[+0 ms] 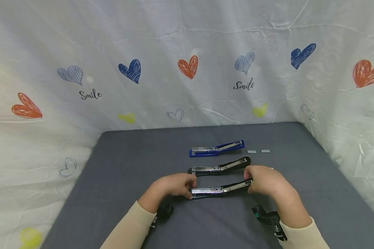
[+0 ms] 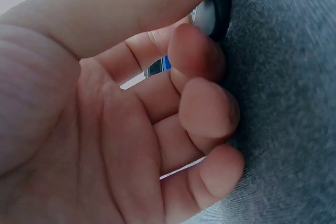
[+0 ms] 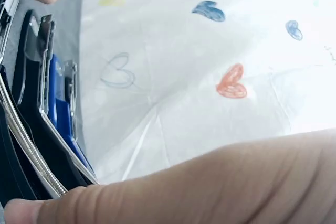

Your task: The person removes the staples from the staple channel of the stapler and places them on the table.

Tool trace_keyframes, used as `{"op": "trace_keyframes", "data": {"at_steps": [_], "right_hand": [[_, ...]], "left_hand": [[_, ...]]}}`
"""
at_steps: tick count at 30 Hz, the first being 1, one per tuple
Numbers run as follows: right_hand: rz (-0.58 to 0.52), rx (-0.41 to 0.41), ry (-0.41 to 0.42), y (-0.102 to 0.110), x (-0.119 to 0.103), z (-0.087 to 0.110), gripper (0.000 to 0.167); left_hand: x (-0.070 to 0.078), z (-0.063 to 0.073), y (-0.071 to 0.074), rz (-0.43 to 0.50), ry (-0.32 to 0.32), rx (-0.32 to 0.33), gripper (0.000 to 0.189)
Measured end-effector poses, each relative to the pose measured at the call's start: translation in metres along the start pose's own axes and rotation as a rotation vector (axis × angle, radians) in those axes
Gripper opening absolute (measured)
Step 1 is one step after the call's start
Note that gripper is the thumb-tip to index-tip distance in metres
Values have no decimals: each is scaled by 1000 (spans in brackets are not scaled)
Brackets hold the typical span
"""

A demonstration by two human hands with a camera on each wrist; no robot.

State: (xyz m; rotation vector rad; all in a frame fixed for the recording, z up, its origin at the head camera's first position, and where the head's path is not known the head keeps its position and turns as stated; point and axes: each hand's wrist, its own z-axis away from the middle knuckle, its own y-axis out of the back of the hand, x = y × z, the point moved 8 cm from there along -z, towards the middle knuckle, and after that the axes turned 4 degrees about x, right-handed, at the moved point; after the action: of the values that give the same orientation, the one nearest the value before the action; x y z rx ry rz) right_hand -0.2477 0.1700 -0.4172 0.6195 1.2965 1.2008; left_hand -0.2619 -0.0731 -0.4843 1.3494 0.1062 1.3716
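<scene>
Nearest me, a black stapler (image 1: 207,191) lies opened out flat, its metal parts facing up. My left hand (image 1: 177,184) pinches its left end between thumb and fingers; the left wrist view shows the thumb on the dark stapler end (image 2: 223,6). At the other end, my right hand (image 1: 265,178) grips the stapler's tip, with the thumb (image 3: 73,205) against it in the right wrist view. Just beyond lies a second opened black stapler (image 1: 205,169). Farther back is an opened blue stapler (image 1: 204,152), also visible as a blue body (image 3: 63,116) from the right wrist.
Two small grey staple strips (image 1: 251,151) lie right of the blue stapler. A pale piece (image 1: 271,168) peeks out behind my right hand, mostly hidden. Everything rests on a dark grey cloth-covered table (image 1: 137,155), with a white heart-printed curtain (image 1: 159,41) around it.
</scene>
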Motion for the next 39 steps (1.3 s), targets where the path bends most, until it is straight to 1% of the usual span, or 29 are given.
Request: {"op": "trace_keyframes", "data": {"at_steps": [3,6,8,10,14,20,25,27,29,33,36,39], "right_hand": [[5,3,-6,0,-1,0,36],[10,24,22,2,-7,0,36],[-3,50,59,2,-14,1,36],[-19,88,114,3,-23,1,33],[-45,149,203,-1,-43,0,25],[-19,198,310,-19,-67,-6,14],[-8,199,428,-38,-84,-8,6],[-1,194,451,-45,-88,-9,4],[21,199,445,-51,-91,-9,4],[53,231,370,-57,-92,-11,9],[49,256,317,-58,-92,-11,12],[30,257,267,-59,-91,-12,13]], "left_hand": [[0,0,0,-4,-13,0,28],[-1,-1,1,-9,-26,1,28],[-1,-1,1,-10,-34,0,28],[-2,-1,1,-10,-39,0,28],[-3,0,2,-3,-48,2,27],[-3,-1,3,7,-47,1,26],[-3,-2,1,3,-37,1,26],[-3,-2,1,-1,-30,2,27],[-3,-2,1,-4,-25,3,27],[-2,-2,1,-1,-22,5,27],[-3,-2,1,-2,-19,7,27],[-4,-2,1,-6,-13,10,27]]}}
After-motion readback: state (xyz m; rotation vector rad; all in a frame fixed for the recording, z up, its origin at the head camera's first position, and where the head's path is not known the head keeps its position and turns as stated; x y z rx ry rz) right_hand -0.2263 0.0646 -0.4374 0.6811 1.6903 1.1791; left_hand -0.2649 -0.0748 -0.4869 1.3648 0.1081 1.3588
